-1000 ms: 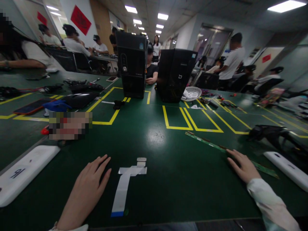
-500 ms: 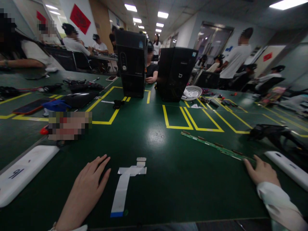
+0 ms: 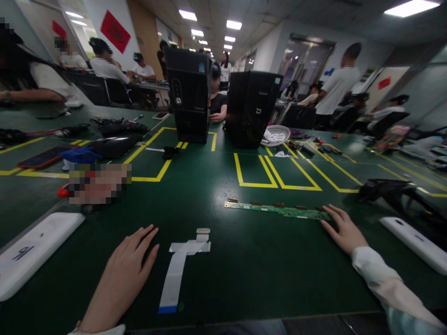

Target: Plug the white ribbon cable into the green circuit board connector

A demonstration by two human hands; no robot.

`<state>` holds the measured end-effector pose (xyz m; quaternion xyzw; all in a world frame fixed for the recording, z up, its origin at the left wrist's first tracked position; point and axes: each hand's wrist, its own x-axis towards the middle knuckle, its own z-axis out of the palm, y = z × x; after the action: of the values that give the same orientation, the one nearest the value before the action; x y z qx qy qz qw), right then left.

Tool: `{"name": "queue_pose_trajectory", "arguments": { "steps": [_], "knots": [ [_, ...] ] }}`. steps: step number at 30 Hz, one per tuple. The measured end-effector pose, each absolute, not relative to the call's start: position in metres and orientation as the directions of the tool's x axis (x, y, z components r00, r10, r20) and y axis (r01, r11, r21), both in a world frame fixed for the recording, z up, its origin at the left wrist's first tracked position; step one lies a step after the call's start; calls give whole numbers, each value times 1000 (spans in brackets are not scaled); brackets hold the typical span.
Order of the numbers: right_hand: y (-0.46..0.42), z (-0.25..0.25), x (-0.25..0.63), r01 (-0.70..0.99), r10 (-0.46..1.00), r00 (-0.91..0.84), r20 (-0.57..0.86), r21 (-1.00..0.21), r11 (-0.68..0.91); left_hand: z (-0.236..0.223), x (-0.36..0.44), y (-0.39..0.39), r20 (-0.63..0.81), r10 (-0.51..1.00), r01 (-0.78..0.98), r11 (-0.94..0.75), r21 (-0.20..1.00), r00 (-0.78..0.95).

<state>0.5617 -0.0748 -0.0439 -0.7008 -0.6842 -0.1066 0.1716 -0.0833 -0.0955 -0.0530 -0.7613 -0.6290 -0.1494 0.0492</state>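
Note:
My left hand [image 3: 127, 270] lies flat on the green table with its fingers stretched out, holding nothing. Just right of it rests a white flat ribbon cable [image 3: 173, 279] with a blue end, a folded crosspiece and a connector at the top. My right hand [image 3: 345, 229] pinches the right end of a long, narrow green circuit board [image 3: 279, 210]. The board lies nearly crosswise over the table, and brown tabs show along its far edge. Under my fingers the gripped end is partly hidden.
Two black computer towers [image 3: 190, 100] [image 3: 251, 109] stand at the back, with a white basket [image 3: 279, 135] beside the right one. White elongated cases [image 3: 38, 251] [image 3: 415, 242] lie at both sides. A black plastic part [image 3: 387, 193] sits at right. A person [image 3: 219, 102] sits opposite.
My right hand has moved left and slightly away from me, carrying the circuit board left and turning it nearly level across the table. My left hand and the ribbon cable stay put.

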Motion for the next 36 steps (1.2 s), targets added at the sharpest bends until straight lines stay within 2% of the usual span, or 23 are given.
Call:
{"name": "queue_pose_trajectory", "arguments": {
  "steps": [6,14,18,29,36],
  "knots": [
    [-47,-42,492,984,909,-66,411,-122,127,-51,-82,-95,302,938,966,-219,135,171],
    [-35,-47,390,975,881,-150,449,-80,207,-48,-79,-96,314,936,966,-212,147,157],
    [-44,-43,351,977,895,-167,415,-56,208,-47,-77,-96,324,934,964,-211,161,150],
    [-52,-36,310,966,837,-218,502,-12,259,-45,-76,-97,325,931,964,-221,145,165],
    [-55,-27,315,793,756,-543,365,-72,605,-45,-75,-98,303,941,970,-200,140,150]
  ]
}}
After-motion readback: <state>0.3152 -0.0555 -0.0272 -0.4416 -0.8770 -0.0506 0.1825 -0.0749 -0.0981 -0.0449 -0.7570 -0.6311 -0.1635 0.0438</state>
